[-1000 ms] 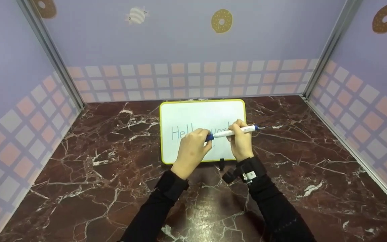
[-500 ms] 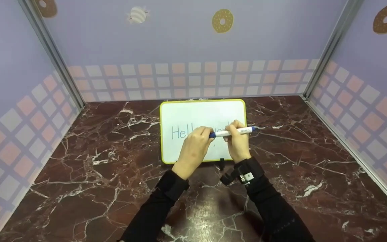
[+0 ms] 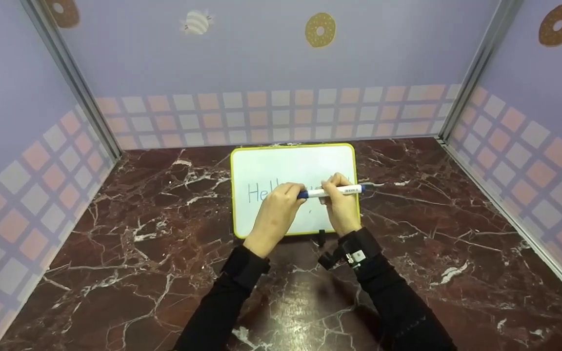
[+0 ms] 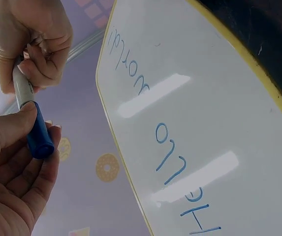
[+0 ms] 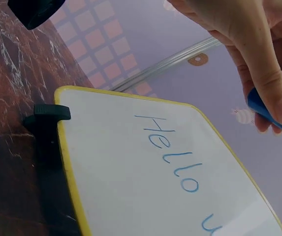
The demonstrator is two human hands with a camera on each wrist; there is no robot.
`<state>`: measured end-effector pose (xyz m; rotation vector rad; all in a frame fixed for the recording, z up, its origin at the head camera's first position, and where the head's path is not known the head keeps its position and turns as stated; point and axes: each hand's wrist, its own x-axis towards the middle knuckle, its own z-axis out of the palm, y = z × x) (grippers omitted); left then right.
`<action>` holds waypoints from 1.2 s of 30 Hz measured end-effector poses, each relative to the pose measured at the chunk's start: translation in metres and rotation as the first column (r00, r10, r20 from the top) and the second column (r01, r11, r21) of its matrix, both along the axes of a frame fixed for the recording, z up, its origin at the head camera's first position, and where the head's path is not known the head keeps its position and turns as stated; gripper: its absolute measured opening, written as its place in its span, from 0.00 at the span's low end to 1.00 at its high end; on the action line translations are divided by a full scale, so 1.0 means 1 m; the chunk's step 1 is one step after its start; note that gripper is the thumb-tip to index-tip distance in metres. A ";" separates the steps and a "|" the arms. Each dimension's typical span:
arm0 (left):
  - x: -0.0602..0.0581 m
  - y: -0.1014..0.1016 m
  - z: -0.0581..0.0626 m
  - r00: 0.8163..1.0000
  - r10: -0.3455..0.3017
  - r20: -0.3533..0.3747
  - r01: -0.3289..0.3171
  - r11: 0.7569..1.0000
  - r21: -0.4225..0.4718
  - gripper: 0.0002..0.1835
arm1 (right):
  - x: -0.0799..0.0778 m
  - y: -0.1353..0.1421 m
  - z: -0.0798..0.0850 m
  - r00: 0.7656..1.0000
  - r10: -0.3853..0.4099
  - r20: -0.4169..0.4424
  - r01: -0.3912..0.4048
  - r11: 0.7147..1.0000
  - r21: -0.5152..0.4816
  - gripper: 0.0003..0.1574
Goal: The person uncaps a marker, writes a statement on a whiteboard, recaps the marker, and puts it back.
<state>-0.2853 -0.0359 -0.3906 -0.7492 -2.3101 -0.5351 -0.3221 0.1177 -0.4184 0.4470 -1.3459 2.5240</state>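
Observation:
Above the whiteboard (image 3: 291, 163), both hands hold one white marker (image 3: 351, 189) lying nearly level from left to right in the head view. My left hand (image 3: 276, 209) pinches its blue cap (image 4: 41, 135) between thumb and fingers; in the left wrist view the cap meets the white barrel. Around the barrel curl the fingers of my right hand (image 3: 342, 209), and the blue back end sticks out to the right. The whiteboard has a yellow rim and carries blue handwriting (image 4: 163, 132), "Hello world", partly covered by the hands in the head view.
A black clip (image 5: 51, 113) sits on the board's near edge. Dark red marbled tabletop (image 3: 139, 273) surrounds the board. Lilac walls (image 3: 261, 58) with pastel squares and printed doughnuts enclose the back and both sides.
My right hand has moved a little left with the marker. The pale, narrower section seen beside the cap a second ago is now covered, and the cap meets the barrel.

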 end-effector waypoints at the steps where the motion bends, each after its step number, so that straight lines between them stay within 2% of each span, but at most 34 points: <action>1: 0.000 0.000 0.001 1.000 -0.005 -0.003 0.005 1.000 0.006 0.10 | 0.000 0.001 0.001 1.000 0.000 0.006 0.000 1.000 0.012 0.24; 5: -0.002 -0.003 0.003 1.000 -0.008 -0.024 0.009 1.000 0.017 0.10 | -0.002 0.006 0.004 0.999 -0.040 0.019 0.039 0.997 0.061 0.17; 8: -0.005 -0.008 0.004 1.000 0.010 -0.029 -0.008 0.999 0.038 0.10 | -0.005 0.011 0.005 0.987 -0.158 -0.040 0.161 0.981 0.112 0.11; 9: -0.006 -0.010 0.004 0.999 0.021 -0.030 -0.020 0.999 0.045 0.10 | -0.006 0.013 0.005 0.974 -0.206 -0.090 0.217 0.966 0.143 0.14; 10: -0.006 -0.012 0.005 0.999 0.034 -0.029 -0.032 0.998 0.051 0.10 | -0.007 0.016 0.005 0.954 -0.261 -0.148 0.287 0.939 0.190 0.19; 11: -0.006 -0.015 0.005 0.999 0.046 -0.026 -0.044 0.997 0.056 0.10 | -0.008 0.019 0.004 0.921 -0.318 -0.225 0.369 0.896 0.246 0.25; 12: -0.006 -0.017 0.005 0.998 0.056 -0.025 -0.054 0.997 0.058 0.10 | -0.009 0.022 0.004 0.875 -0.365 -0.317 0.459 0.834 0.307 0.29; 13: -0.006 -0.019 0.006 0.997 0.069 -0.026 -0.067 0.996 0.054 0.11 | -0.010 0.024 0.004 0.816 -0.396 -0.421 0.550 0.754 0.358 0.33; 15: -0.006 -0.023 0.006 0.995 0.090 -0.035 -0.089 0.995 0.037 0.12 | -0.011 0.027 0.003 0.668 -0.399 -0.628 0.720 0.559 0.411 0.37; 16: -0.007 -0.024 0.006 0.994 0.099 -0.038 -0.098 0.995 0.028 0.12 | -0.011 0.028 0.003 0.587 -0.371 -0.720 0.791 0.451 0.413 0.37; 17: -0.007 -0.025 0.006 0.993 0.108 -0.044 -0.107 0.994 0.019 0.12 | -0.011 0.027 0.003 0.506 -0.326 -0.799 0.848 0.356 0.392 0.37; 18: -0.007 -0.026 0.007 0.992 0.117 -0.050 -0.117 0.993 0.009 0.12 | -0.011 0.027 0.002 0.434 -0.271 -0.860 0.890 0.276 0.362 0.35; 19: -0.007 -0.026 0.007 0.990 0.127 -0.057 -0.127 0.992 0.000 0.12 | -0.011 0.026 0.002 0.370 -0.214 -0.904 0.921 0.209 0.327 0.34; 20: -0.008 -0.027 0.007 0.989 0.134 -0.063 -0.135 0.991 -0.009 0.12 | -0.011 0.024 0.001 0.316 -0.162 -0.935 0.944 0.155 0.292 0.33; 21: -0.008 -0.027 0.007 0.988 0.141 -0.069 -0.143 0.990 -0.017 0.12 | -0.011 0.022 0.000 0.270 -0.117 -0.956 0.960 0.108 0.259 0.32; 22: -0.008 -0.027 0.006 0.986 0.147 -0.077 -0.150 0.988 -0.027 0.12 | -0.010 0.020 -0.001 0.233 -0.083 -0.969 0.971 0.076 0.227 0.31; 24: -0.008 -0.026 0.006 0.984 0.155 -0.092 -0.159 0.986 -0.046 0.12 | -0.009 0.016 -0.004 0.183 -0.046 -0.982 0.983 0.035 0.181 0.29; 26: -0.008 -0.025 0.005 0.982 0.155 -0.105 -0.162 0.985 -0.065 0.12 | -0.009 0.013 -0.006 0.152 -0.037 -0.988 0.988 0.016 0.152 0.29; 28: -0.008 -0.024 0.005 0.982 0.152 -0.114 -0.161 0.984 -0.081 0.13 | -0.008 0.010 -0.006 0.132 -0.039 -0.990 0.991 0.011 0.132 0.28; 31: -0.007 -0.023 0.005 0.982 0.145 -0.118 -0.156 0.984 -0.090 0.12 | -0.009 0.009 -0.008 0.119 -0.043 -0.992 0.993 0.006 0.118 0.24; 36: -0.007 -0.022 0.004 0.983 0.138 -0.124 -0.150 0.984 -0.094 0.11 | -0.008 0.011 -0.009 0.126 -0.049 -0.991 0.992 -0.020 0.127 0.16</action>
